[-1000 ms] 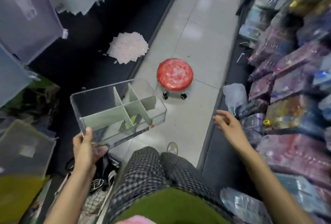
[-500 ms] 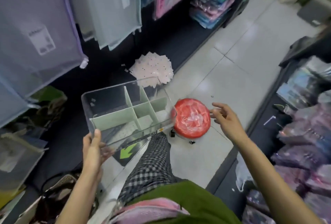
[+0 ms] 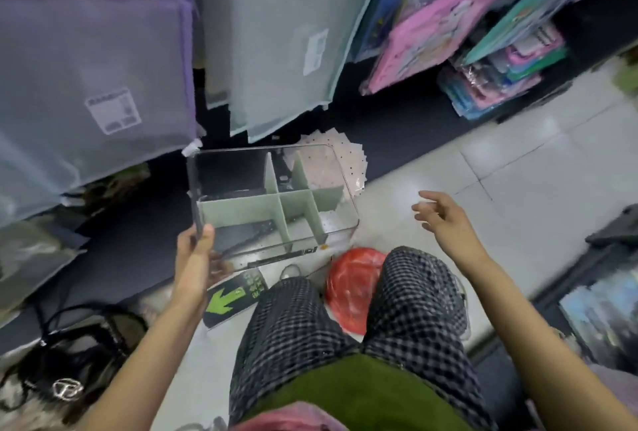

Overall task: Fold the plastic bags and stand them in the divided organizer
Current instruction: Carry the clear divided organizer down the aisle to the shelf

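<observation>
Clear plastic is what you are holding: the divided organizer (image 3: pixel 272 196) hangs in the air over the floor, with its pale green dividers (image 3: pixel 276 209) making small rooms inside. All the rooms look empty, so no bag is standing in it yet.

Your left hand (image 3: pixel 195 258) pinches just one near corner of the box, thumb on the wall and fingers under it. That is a small grip for a wide box. The far right end sticks out with nothing under it, so the box could tip down, twist or slip out and hit the tile floor (image 3: pixel 518 168). Hard plastic like this may crack.

Your right hand (image 3: pixel 440 215) is out to the right, fingers loose and spread, holding nothing. Bring it under the far side of the box and it will be much safer.

Watch your feet too. The red stool (image 3: pixel 348 289) sits right between your knees, and it could trip you or get bumped.

The dotted plastic bags (image 3: pixel 331 161) lie in a fanned pile on the dark shelf base, just behind the box. They look thin and slippery, so they may slide or spring open when you fold them.
</observation>
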